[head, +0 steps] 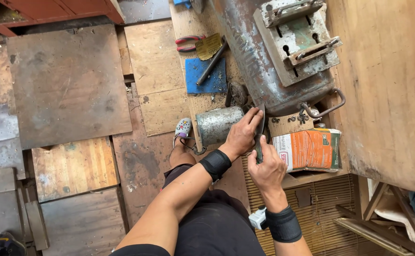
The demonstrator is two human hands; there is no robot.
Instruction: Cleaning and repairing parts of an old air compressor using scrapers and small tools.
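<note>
Gripping what looks like a dark flat tool (259, 135), both hands' fingers (251, 118) wrap it.

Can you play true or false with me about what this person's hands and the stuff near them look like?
1. Both hands are on a thin dark flat tool. True: the left hand and the right hand hold the dark flat tool between them.
2. Each wrist has a black band. True.
3. The orange and white bag sits left of the hands. False: it lies to their right.
4. The red-handled pliers are in the right hand. False: they lie on the board, far up from the hands.
5. A small grey metal cylinder is beside the left hand. True.
6. The big rusty tank is bright yellow. False: it is grey and rust-stained.
</note>
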